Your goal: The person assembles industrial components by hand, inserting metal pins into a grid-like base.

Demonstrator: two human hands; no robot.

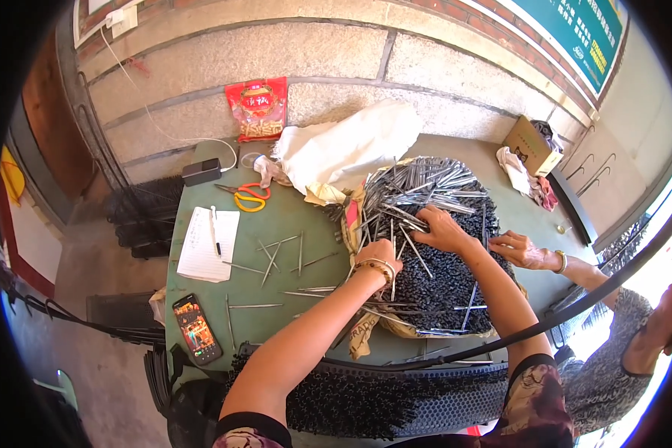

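A heap of thin silver metal rods [433, 183] lies on a black bristly mat [455, 224], with a torn brown paper sack [360, 337] around the mat's edge. My left hand [378, 256], a beaded bracelet at its wrist, is closed low at the left side of the heap; its fingertips are hidden, so what it holds cannot be made out. Just to the right, the curled fingers of my right hand [440, 228] grip among the rods at the front of the heap. From the right, a co-worker's hand [519, 250] touches the mat's right edge.
Loose rods [272, 257] lie scattered on the green table [269, 328]. At left are a phone [197, 328], a notepad [205, 254] with a pen, orange-handled scissors [248, 197] and a black charger [201, 172]. Behind sit a white sack [351, 145], a red packet [257, 108] and a cardboard box [532, 145].
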